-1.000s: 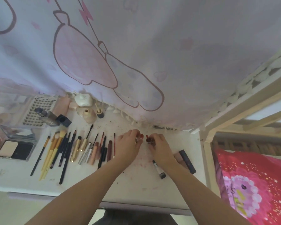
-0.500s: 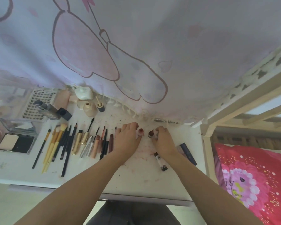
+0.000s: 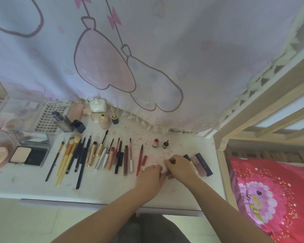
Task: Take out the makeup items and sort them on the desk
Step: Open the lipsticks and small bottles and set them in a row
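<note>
Between both hands, the left hand [image 3: 150, 176] and right hand [image 3: 180, 166] pinch a small pale tube [image 3: 164, 170], best laid parallel just left of that grip, beside the red pencil [image 3: 139, 160] on the table [image 3: 102, 186].

Both forearms [image 3: 226, 207] are bare and sleeveless, with dark grey trousers [image 3: 153, 228] visible below the desk edge.

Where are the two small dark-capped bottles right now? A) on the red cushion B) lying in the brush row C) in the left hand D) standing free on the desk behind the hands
D: the two small bottles stand upright on the desk, apart from both hands; the left hand and right hand are busy nearer the front edge with a small pale item.
</note>
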`<act>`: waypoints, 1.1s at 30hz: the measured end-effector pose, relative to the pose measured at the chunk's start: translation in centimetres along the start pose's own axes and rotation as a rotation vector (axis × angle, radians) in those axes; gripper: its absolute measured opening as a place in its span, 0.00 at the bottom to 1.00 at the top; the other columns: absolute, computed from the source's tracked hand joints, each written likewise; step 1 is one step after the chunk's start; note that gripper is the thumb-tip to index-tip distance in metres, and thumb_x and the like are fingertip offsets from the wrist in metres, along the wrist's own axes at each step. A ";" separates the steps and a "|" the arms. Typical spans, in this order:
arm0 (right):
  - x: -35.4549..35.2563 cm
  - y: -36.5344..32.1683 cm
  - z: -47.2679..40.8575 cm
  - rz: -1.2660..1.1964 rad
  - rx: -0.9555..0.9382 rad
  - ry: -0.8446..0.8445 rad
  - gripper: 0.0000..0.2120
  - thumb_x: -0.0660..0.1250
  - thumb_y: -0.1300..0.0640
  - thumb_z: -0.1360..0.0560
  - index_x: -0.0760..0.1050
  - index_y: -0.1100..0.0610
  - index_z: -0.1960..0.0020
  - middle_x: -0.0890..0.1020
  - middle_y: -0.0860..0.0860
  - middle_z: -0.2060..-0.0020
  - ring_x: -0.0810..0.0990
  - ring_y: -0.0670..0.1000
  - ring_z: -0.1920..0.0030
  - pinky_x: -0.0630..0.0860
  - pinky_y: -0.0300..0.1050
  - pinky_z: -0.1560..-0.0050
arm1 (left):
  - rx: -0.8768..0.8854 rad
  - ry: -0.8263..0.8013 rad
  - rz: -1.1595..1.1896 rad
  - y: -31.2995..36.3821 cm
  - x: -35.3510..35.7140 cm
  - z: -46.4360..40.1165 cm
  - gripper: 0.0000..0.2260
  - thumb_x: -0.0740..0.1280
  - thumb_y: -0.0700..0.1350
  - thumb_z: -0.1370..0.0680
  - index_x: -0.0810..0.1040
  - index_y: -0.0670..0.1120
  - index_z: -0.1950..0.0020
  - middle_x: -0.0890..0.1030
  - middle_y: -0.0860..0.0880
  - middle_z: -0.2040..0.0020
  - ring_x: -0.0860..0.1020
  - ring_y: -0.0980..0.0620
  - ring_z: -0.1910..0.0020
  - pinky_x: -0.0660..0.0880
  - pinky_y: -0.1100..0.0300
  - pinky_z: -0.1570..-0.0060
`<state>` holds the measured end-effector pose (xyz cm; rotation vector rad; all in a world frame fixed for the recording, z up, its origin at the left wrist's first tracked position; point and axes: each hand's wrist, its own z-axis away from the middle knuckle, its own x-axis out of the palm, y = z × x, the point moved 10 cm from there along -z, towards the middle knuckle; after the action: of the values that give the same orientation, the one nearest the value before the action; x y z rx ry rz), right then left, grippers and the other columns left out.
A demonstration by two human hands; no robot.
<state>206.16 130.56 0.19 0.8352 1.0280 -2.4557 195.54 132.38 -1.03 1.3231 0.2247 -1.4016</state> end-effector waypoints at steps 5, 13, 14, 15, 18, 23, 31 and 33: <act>-1.3 -1.6 2.2 -0.087 -0.022 -0.083 0.16 0.59 0.44 0.21 0.71 0.58 0.54 0.77 0.49 0.70 0.72 0.46 0.73 0.66 0.36 0.72 | 0.086 -0.096 0.127 1.1 -3.1 1.1 0.12 0.54 0.51 0.18 0.73 0.46 0.45 0.77 0.49 0.55 0.76 0.50 0.56 0.74 0.57 0.54; -2.4 -5.0 5.7 -0.222 -0.227 -0.285 0.06 0.59 0.52 0.20 0.71 0.53 0.46 0.80 0.51 0.55 0.79 0.47 0.61 0.73 0.37 0.69 | 0.199 -0.214 0.250 2.1 -6.9 2.7 0.11 0.55 0.50 0.18 0.73 0.47 0.53 0.72 0.55 0.64 0.69 0.60 0.66 0.65 0.66 0.64; -2.4 -5.0 5.9 -0.177 -0.210 -0.303 0.11 0.57 0.49 0.19 0.71 0.54 0.45 0.81 0.50 0.57 0.79 0.46 0.64 0.72 0.37 0.70 | 0.217 -0.209 0.230 2.3 -7.0 2.8 0.12 0.55 0.50 0.18 0.74 0.46 0.52 0.73 0.55 0.64 0.70 0.59 0.66 0.66 0.66 0.64; -2.4 -5.1 6.0 -0.101 -0.198 -0.307 0.15 0.54 0.47 0.19 0.72 0.56 0.47 0.81 0.49 0.62 0.77 0.45 0.68 0.70 0.36 0.71 | 0.230 -0.208 0.220 2.5 -6.9 2.9 0.13 0.56 0.50 0.18 0.75 0.44 0.49 0.73 0.54 0.63 0.70 0.58 0.65 0.66 0.65 0.63; -2.5 -5.4 6.0 0.076 -0.239 -0.272 0.15 0.53 0.49 0.18 0.71 0.56 0.57 0.77 0.47 0.68 0.71 0.44 0.72 0.67 0.35 0.71 | 0.252 -0.210 0.212 2.8 -6.7 3.2 0.15 0.56 0.51 0.18 0.75 0.42 0.46 0.75 0.51 0.59 0.71 0.56 0.63 0.67 0.63 0.61; -2.1 -4.7 6.4 -0.043 -0.179 -0.364 0.13 0.58 0.45 0.21 0.74 0.53 0.48 0.81 0.46 0.63 0.77 0.44 0.65 0.71 0.36 0.67 | 0.245 -0.227 0.224 2.1 -6.6 3.4 0.14 0.56 0.51 0.18 0.75 0.43 0.46 0.74 0.54 0.61 0.71 0.57 0.63 0.70 0.61 0.57; -2.0 -4.4 6.9 -0.096 -0.174 -0.410 0.12 0.60 0.47 0.21 0.73 0.53 0.44 0.81 0.46 0.58 0.78 0.45 0.61 0.73 0.36 0.64 | 0.250 -0.265 0.208 1.5 -6.5 3.7 0.15 0.56 0.53 0.19 0.75 0.44 0.45 0.74 0.55 0.60 0.71 0.57 0.62 0.69 0.62 0.57; -1.5 -4.0 6.7 -0.085 -0.140 -0.413 0.14 0.56 0.48 0.19 0.74 0.57 0.49 0.80 0.48 0.63 0.74 0.45 0.66 0.70 0.36 0.67 | 0.250 -0.265 0.207 1.4 -6.4 3.8 0.14 0.56 0.54 0.19 0.74 0.46 0.45 0.75 0.55 0.60 0.72 0.58 0.62 0.69 0.64 0.58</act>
<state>202.68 128.48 7.03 0.2273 1.0758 -2.4444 192.73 132.72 6.02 1.3026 -0.2664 -1.4414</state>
